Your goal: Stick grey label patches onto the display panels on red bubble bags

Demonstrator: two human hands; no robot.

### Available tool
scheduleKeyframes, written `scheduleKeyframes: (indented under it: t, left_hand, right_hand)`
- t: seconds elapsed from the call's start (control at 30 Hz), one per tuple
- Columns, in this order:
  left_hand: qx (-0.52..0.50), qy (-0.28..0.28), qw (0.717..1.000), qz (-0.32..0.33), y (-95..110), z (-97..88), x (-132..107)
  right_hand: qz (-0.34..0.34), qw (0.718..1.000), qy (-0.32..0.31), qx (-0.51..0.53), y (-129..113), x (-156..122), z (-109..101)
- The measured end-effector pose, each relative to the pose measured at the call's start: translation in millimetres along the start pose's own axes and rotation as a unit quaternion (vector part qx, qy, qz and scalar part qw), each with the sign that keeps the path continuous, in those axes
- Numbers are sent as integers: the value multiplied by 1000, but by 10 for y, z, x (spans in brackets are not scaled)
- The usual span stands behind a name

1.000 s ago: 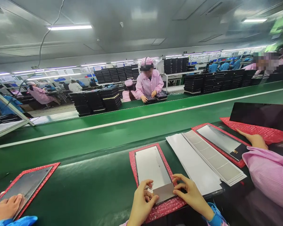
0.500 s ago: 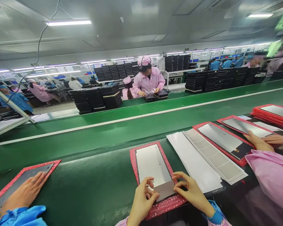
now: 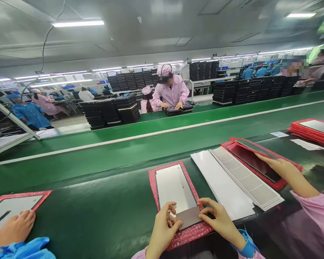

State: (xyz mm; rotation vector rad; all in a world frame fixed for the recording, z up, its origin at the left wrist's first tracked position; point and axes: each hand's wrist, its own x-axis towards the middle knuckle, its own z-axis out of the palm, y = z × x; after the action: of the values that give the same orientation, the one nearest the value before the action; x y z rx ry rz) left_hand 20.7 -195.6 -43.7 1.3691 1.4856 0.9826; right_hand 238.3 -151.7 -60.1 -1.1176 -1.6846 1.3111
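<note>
Presently, the grey film tab (image 3: pixel 189 217) sits at the near end of a pale panel (image 3: pixel 174 187) on a red bubble sleeve (image 3: pixel 191 239), pinched at its edges by the left hand (image 3: pixel 164 230) and right hand (image 3: pixel 218 221), fingers narrow. Well right of the tab, a co-worker's hand (image 3: pixel 283 169) has just tilted up a second panel (image 3: pixel 255 149).

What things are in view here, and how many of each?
belt: one, green, across view
mats: three, red, on the belt
mat pile: one, red, far right
panels: three, pale to dark, on the mats
tab: one, grey, on the centre panel
sheet stacks: two, white and grey, right of centre mat
stacks: many, black, beyond the belt
workers: several, pink or blue, beyond the belt
co-worker hands: two, at side mats
left hand: one, bare, on tab
right hand: one, bare, on tab
</note>
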Motion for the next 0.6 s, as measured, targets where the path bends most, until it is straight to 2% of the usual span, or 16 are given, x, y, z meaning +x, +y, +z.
scheduleKeyframes:
  t: [0.37, 0.6]
  left_hand:
    - [27, 8, 999, 26, -34, 12, -15]
    - [27, 11, 999, 31, -39, 30, -29]
  right_hand:
    - [-94, 991, 16, -99, 144, -75, 66]
    - [-123, 983, 29, -134, 175, -99, 79]
